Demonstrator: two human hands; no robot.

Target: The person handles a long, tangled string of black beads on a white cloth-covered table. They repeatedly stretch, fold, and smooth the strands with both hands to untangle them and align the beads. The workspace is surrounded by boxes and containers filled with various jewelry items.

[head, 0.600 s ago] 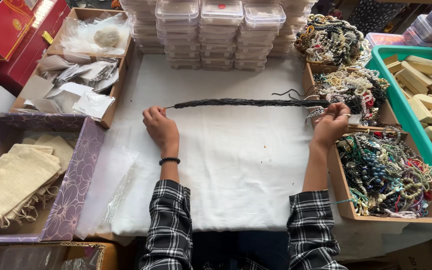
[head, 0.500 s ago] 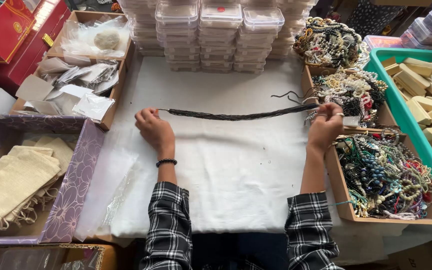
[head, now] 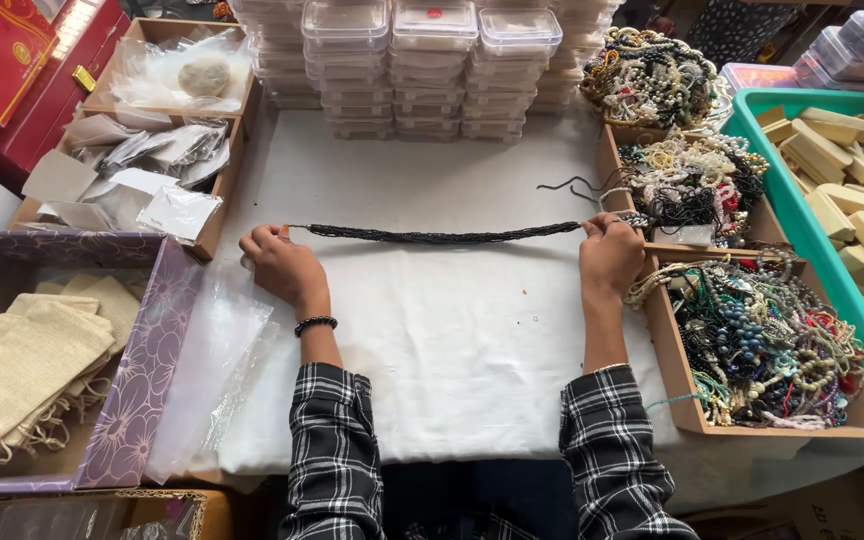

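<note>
Grip closed at both ends: dark beaded strand [head: 442,235] is pinched by left hand [head: 282,265] and right hand [head: 610,255], stretched taut just above the white-covered worktop [head: 452,350]. Long axis runs side to side, in front of the stacked clear boxes [head: 432,60]; hands equally near.

— What stood at the back of the white cloth [head: 452,330]?

— Stacks of clear plastic boxes [head: 432,60] were there, in several rows.

— And on the left side?

— A purple flowered box [head: 142,370] held beige cloth pouches [head: 22,360]. Behind it, a cardboard tray [head: 222,190] was full of small plastic bags [head: 152,160]. A red box [head: 2,50] was in the far corner.

— On the right?

— Wooden trays [head: 672,400] were filled with mixed bead jewellery [head: 772,350], and a green bin [head: 772,190] beside them held pale wooden blocks [head: 852,200]. Loose clear bags [head: 212,370] lay near the purple box.
</note>
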